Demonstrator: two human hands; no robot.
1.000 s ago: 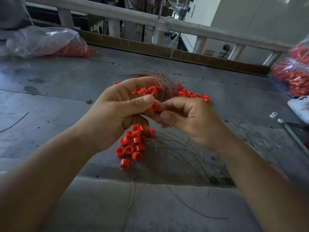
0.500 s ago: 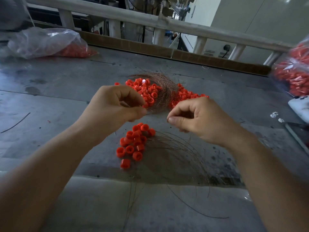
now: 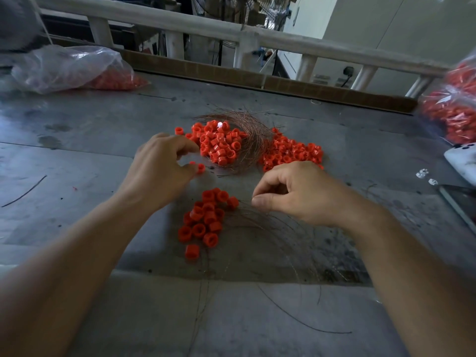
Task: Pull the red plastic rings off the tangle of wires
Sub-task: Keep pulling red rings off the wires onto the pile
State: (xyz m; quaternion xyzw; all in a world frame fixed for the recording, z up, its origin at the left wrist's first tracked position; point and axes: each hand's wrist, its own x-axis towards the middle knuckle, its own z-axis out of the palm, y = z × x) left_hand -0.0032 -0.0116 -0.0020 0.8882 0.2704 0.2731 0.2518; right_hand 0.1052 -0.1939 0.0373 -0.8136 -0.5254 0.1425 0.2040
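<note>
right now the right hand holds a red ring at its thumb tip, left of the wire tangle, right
No, that is the left hand: it holds the red ring at its thumb tip, left of the wire tangle. The head view shows it.

Grey table: red rings, wires, plastic bags.
</note>
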